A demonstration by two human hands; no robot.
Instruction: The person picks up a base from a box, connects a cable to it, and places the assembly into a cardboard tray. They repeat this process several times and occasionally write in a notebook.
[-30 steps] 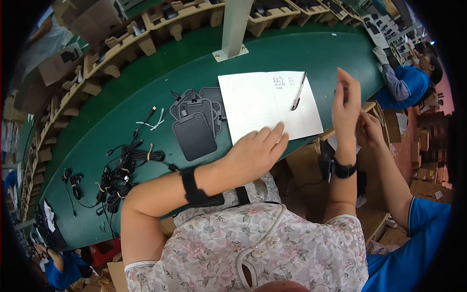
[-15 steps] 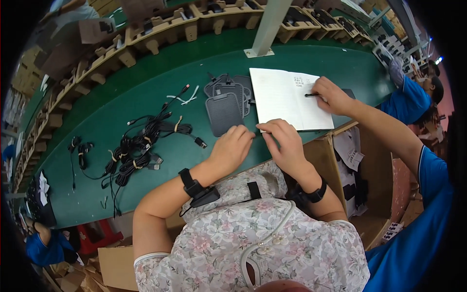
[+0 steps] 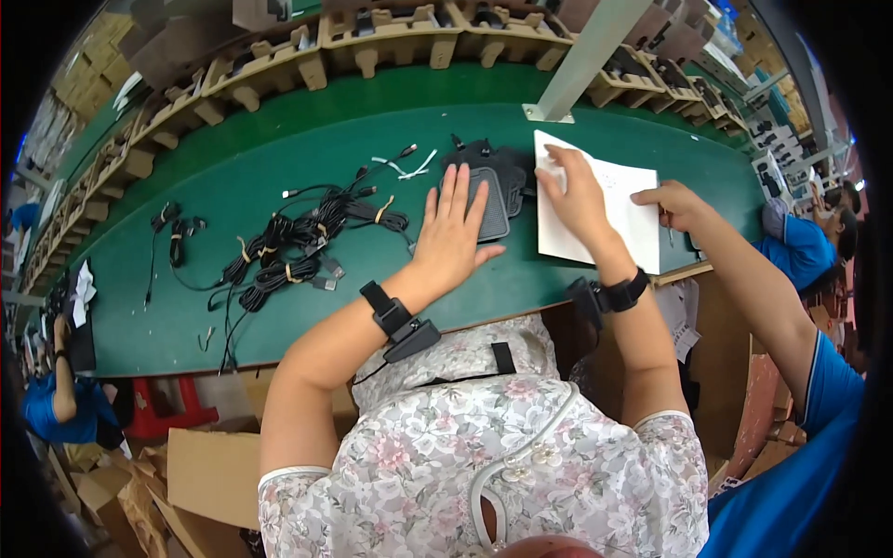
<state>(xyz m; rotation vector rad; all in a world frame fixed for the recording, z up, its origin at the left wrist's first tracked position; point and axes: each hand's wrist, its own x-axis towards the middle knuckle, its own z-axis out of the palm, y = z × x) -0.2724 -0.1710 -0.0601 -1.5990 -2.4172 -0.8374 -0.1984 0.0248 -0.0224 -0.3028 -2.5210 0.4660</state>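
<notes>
My left hand (image 3: 451, 232) lies with its fingers spread, the fingertips over the front dark grey ribbed pad (image 3: 491, 209). More dark pads (image 3: 512, 167) lie partly under and behind that one. My right hand (image 3: 579, 197) is over the left page of an open white notebook (image 3: 619, 205), its fingers apart; whether it presses on the paper I cannot tell. A co-worker's hand (image 3: 677, 205) reaches in from the right and holds the notebook's right edge. To the left of my left hand is a tangle of black cables (image 3: 312, 228), some bundled with tan bands.
White ties (image 3: 407, 169) lie behind the cables on the green table (image 3: 372, 316). A metal post (image 3: 586, 70) rises beyond the notebook. Cardboard trays (image 3: 391, 42) line the far side. An open carton (image 3: 721, 344) stands below the table's front right edge.
My left hand has moved forward onto the front pad. My right hand has gone from the table's front edge to the notebook. The co-worker's hand has shifted to the notebook's edge.
</notes>
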